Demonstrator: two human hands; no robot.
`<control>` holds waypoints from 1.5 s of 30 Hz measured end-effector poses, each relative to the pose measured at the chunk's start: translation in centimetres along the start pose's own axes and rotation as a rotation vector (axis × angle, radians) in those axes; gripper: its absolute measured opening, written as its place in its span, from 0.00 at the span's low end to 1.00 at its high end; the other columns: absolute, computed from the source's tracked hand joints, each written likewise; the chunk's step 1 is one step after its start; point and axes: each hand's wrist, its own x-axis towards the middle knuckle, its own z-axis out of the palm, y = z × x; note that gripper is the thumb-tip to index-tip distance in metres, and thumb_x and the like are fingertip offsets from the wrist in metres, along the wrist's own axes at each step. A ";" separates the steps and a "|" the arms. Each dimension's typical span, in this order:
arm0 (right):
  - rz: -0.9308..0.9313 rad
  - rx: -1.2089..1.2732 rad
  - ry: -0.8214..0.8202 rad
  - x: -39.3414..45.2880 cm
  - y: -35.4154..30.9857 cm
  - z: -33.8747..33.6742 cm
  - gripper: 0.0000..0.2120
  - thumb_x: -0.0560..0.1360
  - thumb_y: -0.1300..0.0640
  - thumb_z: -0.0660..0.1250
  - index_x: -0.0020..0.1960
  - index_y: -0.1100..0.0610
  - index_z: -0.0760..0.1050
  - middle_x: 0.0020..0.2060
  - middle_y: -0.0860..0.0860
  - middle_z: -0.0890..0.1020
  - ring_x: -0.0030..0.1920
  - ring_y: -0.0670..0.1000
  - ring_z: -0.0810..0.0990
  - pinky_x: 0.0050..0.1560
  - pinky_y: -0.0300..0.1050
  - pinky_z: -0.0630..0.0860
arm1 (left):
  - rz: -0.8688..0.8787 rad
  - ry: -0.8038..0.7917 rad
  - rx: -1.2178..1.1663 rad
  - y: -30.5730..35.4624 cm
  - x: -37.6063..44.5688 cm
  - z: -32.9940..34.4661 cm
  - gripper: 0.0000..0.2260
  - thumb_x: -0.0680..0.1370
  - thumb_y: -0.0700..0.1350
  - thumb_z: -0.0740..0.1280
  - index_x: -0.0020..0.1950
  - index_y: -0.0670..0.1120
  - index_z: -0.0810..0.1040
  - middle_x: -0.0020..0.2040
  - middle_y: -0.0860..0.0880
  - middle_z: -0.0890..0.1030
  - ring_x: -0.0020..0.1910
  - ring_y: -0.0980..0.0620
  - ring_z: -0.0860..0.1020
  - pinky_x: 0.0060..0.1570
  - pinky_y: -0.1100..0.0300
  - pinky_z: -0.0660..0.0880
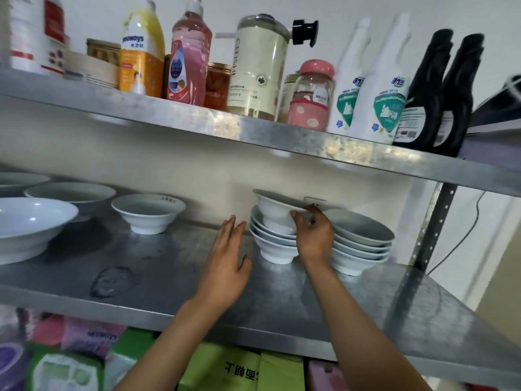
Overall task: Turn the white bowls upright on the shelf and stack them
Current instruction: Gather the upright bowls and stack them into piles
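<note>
Steel shelving unit against pale wall; middle shelf (146, 266) holds white bowls. Right hand (314, 235) pinches rim of top bowl (275, 211), thumb on near edge, fingers curled behind; bowl upright, tilted, sitting in stack of bowls (272, 244) at shelf centre. Second stack (363, 244) just beside, to right. Left hand (225, 266) open, fingers straight, hovering near stack, touching nothing. Single upright bowl (148, 211) further left; wider dishes (31, 224) at left edge. Upper shelf: bottles (186, 52), jars. Bottom: coloured packets (234, 368).
</note>
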 end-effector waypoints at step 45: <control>-0.425 -0.355 -0.768 -13.8 -11.3 25.6 0.24 0.79 0.50 0.59 0.73 0.55 0.62 0.63 0.58 0.77 0.61 0.60 0.76 0.54 0.51 0.73 | -0.383 0.306 0.398 -18.5 -7.2 -21.2 0.29 0.76 0.41 0.65 0.76 0.48 0.60 0.78 0.47 0.55 0.76 0.48 0.53 0.74 0.51 0.56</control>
